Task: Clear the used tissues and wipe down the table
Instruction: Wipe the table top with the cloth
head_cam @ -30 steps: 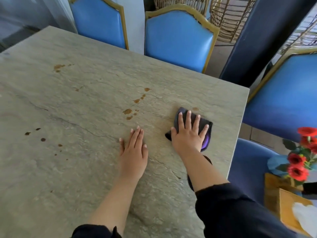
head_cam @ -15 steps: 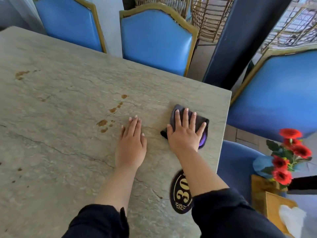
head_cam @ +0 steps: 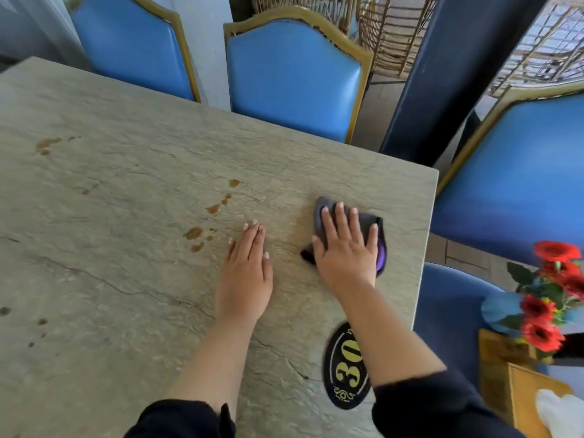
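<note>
Dark cloth [head_cam: 373,221] under flat right hand [head_cam: 346,251], near table [head_cam: 425,248] edge, perhaps damp.

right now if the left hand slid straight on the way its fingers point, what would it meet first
Probably bare table: the left hand points up and slightly right, and the brown stains lie just left of that line. Beyond is the far table edge.

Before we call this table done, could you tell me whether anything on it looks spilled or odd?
Yes: brown stains still dot the table left of the left hand, untouched by the cloth under the right hand.
</note>
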{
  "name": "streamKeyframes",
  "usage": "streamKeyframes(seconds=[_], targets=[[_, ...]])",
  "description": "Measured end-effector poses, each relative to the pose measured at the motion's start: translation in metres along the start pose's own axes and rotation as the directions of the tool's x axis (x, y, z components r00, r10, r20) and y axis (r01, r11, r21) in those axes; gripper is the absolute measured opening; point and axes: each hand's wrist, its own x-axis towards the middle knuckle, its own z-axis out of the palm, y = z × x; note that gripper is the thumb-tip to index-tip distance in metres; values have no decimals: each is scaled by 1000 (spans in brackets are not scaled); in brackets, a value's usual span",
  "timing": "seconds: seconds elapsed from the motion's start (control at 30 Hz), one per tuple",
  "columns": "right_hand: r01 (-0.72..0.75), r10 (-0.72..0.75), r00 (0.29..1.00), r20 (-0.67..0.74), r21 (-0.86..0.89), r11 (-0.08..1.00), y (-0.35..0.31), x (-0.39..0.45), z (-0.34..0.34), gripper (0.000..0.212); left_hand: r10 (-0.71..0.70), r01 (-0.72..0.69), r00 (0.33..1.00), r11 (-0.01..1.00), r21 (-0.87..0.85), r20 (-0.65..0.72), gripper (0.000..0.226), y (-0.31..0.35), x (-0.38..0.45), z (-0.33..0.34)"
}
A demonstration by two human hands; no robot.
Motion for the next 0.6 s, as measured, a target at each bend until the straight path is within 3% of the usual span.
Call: streamKeyframes(seconds=[0.1,0.23,0.3,0.4,0.6], targets=[[-46,46,998,32,11,999,-22,34,0,60,-14,14,1000,1000,17,-1,61,0,2,2],[145,-145,989,13,23,989,-44,-2,7,60,0,0,1000,1000,20,2,63,-1,2,2],[173,-172,985,-19,42,984,-37,-39,13,59,0,0,1000,1000,14,-7,60,-2,2,1],[79,-79,997,-11,5,997,-17,-44,12,59,0,0,1000,1000,13,-12,57,-1,1,1],[-57,57,998,20,6,998,-12,47,-3,61,-14,14,1000,999,41,2,61,1,2,3]])
